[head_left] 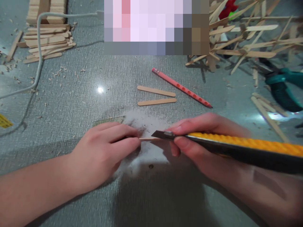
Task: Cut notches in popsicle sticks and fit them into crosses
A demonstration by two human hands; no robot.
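In the head view, the cutting work looks to be midway on one piece: a wooden stick (146, 139), standing on edge between the two hands, with the knife blade (159, 134) lying along its upper side. The left hand (107, 145) pinches the stick's left end; the right hand (204, 161) grips the yellow-and-black craft knife (239, 150), its fingers close about the stick's other end, though I cannot tell whether they hold it too. No finished cut shows on this stick. Two loose sticks (156, 102) lie ahead, seemingly whole, so whether they need cutting is unclear. Shavings (61, 71) on the table (82, 101) suggest cutting already done. A pink pencil (183, 88) rests beyond the hands, a stick pile (47, 41) and a cable (39, 53) far left, crossed sticks (245, 53) and green-handled pliers (282, 91) at right. Nothing appears to block the blade, except that the left fingertips sit near its point.
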